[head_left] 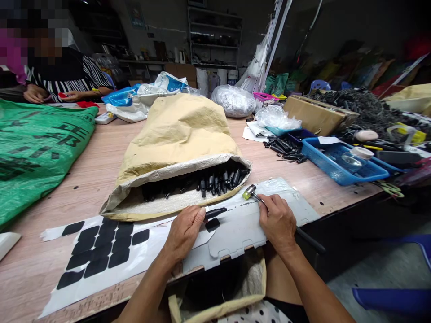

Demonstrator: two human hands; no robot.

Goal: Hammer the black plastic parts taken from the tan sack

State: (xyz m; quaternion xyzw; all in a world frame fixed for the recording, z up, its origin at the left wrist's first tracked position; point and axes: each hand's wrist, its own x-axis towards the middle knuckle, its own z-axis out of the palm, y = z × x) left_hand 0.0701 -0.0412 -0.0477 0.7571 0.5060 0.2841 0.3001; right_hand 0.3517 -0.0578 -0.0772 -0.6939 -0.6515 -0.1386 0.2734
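Observation:
My left hand (184, 229) is closed around a slim black pen-shaped part (217, 212), whose narrow end points right. It rests low over a pale grey board (244, 233) at the table's front edge. Just below the part lies a black rounded square patch (213, 224). My right hand (278, 220) grips a small hammer (249, 192) with a yellowish face; its dark handle sticks out behind the wrist. Beyond both hands lies an open tan sack (182, 130), with many similar black parts (220, 181) at its mouth.
To the left, a white sheet (141, 251) carries several black patches. A green sack (40, 148) covers the far left. Loose black parts (284, 146) and a blue tray (343, 168) sit to the right. Below the edge is another open sack (259, 278). A person (63, 76) sits across the table.

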